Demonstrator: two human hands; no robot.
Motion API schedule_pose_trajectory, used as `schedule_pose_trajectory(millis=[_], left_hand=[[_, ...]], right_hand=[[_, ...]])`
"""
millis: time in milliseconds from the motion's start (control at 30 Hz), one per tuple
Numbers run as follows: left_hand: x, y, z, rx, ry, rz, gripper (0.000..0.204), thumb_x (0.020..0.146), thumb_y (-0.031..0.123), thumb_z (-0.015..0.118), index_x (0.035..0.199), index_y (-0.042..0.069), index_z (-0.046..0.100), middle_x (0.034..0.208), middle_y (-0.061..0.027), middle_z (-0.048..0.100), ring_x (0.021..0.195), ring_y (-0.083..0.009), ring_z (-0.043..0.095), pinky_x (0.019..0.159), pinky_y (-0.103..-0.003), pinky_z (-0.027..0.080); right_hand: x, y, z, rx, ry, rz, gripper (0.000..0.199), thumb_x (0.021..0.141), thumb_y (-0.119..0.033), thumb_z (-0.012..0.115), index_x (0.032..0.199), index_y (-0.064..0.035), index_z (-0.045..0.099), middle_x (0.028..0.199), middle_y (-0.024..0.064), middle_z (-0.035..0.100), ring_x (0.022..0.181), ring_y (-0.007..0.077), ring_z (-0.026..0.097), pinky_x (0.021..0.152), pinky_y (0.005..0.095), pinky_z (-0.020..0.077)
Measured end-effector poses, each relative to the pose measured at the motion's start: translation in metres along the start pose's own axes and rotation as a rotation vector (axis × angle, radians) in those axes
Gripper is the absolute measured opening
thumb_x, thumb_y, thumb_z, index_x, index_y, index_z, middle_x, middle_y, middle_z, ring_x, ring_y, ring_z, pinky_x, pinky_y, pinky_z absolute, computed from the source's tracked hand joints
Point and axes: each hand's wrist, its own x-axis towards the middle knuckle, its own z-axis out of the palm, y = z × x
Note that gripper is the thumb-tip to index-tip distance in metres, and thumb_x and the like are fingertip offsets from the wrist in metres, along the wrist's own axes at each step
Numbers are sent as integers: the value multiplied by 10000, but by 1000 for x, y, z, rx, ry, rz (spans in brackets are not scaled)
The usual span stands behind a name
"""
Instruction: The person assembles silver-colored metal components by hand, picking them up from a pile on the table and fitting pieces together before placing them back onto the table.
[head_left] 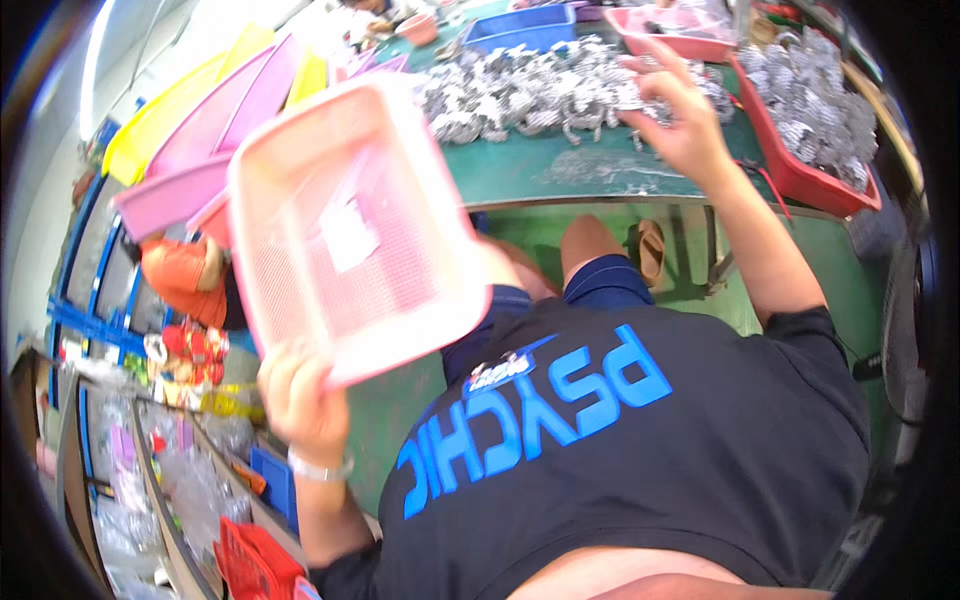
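Pink plastic basket, shallow with mesh base, is held up tilted left of centre in the frame, its rim slightly blurred. White slip, apparently in clear film, shows against the base. Left hand grasps the basket at its lower left corner, fingers closed over the rim; pale band on that wrist.

Right hand, upper right of centre, is well apart from the basket: thumb and fingers parted, loosely curled, no object seen in the grip. Thumb tip overlaps the heap of silvery pieces; contact cannot be told. Heap spreads along the green table, top centre. Red tray, upper right, carries more grey-silver pieces.

Behind the heap, along the top edge: blue basket and pink tray. Upper left: yellow baskets and purple baskets, nested at a slant. Below these, person in orange. Lower left edge: red basket.
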Motion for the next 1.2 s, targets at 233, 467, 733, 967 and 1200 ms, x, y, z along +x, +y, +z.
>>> schedule_pose_trajectory(millis=[233, 467, 733, 967, 1200], left_hand=[[56, 20, 63, -234, -2, 164, 219, 538, -56, 583, 748, 3, 573, 756, -106, 529, 811, -308, 535, 717, -359, 446], [67, 18, 104, -312, -29, 145, 218, 543, -72, 575, 745, 10, 560, 754, -102, 529, 809, -303, 534, 728, -358, 444], [25, -16, 93, -299, -136, -134, 146, 591, -26, 623, 721, 11, 568, 732, -115, 517, 761, -304, 523, 694, -364, 436], [-17, -29, 89, -229, -148, -331, 176, 578, -30, 632, 730, 36, 572, 723, -99, 531, 748, -296, 532, 711, -362, 447], [-11, -35, 138, -345, -132, -216, 213, 564, -42, 634, 753, 35, 571, 763, -91, 532, 769, -293, 540, 705, -364, 455]], right_hand=[[-20, -10, -30, 150, 56, 108, 258, 664, 60, 672, 753, -13, 442, 1264, 162, 426, 1090, 261, 519, 831, 311, 450], [-8, 1, -20, 109, 8, 69, 271, 645, 56, 685, 758, -13, 449, 1221, 159, 461, 1080, 264, 524, 837, 324, 446], [-11, 14, 36, 320, -206, 213, 276, 637, 37, 691, 746, -36, 448, 1203, 163, 469, 1067, 268, 535, 856, 331, 438], [-27, 26, 100, 665, -224, 611, 241, 668, 30, 665, 773, -37, 459, 1184, 152, 475, 1006, 182, 538, 816, 293, 439], [18, 18, 148, 538, -368, 294, 255, 675, 23, 663, 814, -36, 459, 1208, 168, 466, 967, 191, 546, 843, 322, 420]])
